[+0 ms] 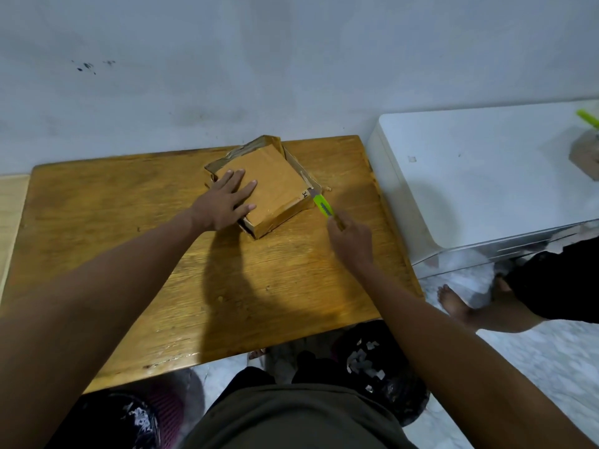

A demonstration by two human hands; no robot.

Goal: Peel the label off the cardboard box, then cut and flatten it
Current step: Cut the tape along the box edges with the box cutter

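A brown cardboard box (278,186) lies on the wooden table (129,241), near its far edge, with flaps standing loose at its back and right side. A small white label scrap marked "34" (304,193) remains at its right corner. My left hand (227,202) presses flat on the box's top, fingers spread. My right hand (351,239) grips a green utility knife (322,206); its blade end touches the box's right corner beside the label scrap.
A white table (470,176) stands to the right, bearing a cardboard piece (585,157) and another green knife (587,118). Another person's bare foot (453,303) is on the floor at right. A black bag with paper scraps (382,371) sits below the table's near edge.
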